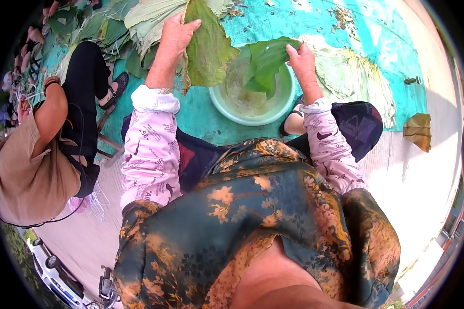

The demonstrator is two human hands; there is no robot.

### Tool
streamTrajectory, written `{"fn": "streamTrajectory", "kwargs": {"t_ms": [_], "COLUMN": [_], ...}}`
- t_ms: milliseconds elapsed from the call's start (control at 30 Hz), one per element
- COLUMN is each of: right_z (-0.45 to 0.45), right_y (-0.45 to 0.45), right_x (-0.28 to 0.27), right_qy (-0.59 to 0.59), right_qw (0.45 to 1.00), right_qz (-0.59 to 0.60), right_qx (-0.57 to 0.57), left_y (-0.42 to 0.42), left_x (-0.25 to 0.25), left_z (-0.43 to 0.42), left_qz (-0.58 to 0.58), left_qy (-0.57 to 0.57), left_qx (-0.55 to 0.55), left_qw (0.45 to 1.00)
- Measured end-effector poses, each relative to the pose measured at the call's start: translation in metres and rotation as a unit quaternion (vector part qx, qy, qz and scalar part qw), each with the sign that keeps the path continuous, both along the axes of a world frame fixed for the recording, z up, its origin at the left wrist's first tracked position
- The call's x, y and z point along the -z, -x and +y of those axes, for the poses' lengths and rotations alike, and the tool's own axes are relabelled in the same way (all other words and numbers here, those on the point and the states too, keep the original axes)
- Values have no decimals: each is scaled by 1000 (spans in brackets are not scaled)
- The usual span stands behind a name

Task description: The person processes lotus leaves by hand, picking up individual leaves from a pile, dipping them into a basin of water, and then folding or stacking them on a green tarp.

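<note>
My left hand (175, 38) grips a large yellowish-green lotus leaf (206, 54) by its edge, thumb on top, and the leaf hangs beside the basin. In my right hand (301, 59) a brighter green lotus leaf (267, 64) is pinched at its edge. That leaf droops over a pale green basin (258, 121) with water in it; whether its lower tip touches the water I cannot tell. Pale, flattened lotus leaves (350, 77) lie to the right of my right hand. More pale leaves (152, 23) spread out beyond my left hand.
A teal tarp (397, 56) covers the ground, with dry leaf scraps (345, 19) at the far side. Close on my left sits another person (41, 154). A brown folded piece (417, 132) lies at the tarp's right edge. A white car (56, 273) stands at lower left.
</note>
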State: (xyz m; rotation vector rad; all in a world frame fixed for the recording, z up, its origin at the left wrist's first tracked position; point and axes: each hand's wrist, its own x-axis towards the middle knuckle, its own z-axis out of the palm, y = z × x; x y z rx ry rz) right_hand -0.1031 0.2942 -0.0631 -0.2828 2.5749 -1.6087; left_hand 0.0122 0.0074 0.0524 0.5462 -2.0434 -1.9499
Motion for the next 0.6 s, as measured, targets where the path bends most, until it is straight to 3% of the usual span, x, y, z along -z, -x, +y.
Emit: {"fn": "streamTrajectory", "kwargs": {"t_ms": [500, 600], "right_z": [-11, -13], "right_y": [-18, -19], "right_x": [-34, -38], "right_qy": [72, 71], "right_qw": [997, 997], "right_qz": [-5, 9], "right_qx": [-24, -30], "left_y": [-3, -2], "left_x": [9, 15], "left_z": [24, 28], "left_qz": [-75, -66], "left_qy": [0, 30], "left_qx": [184, 166], "left_qw": [980, 983]}}
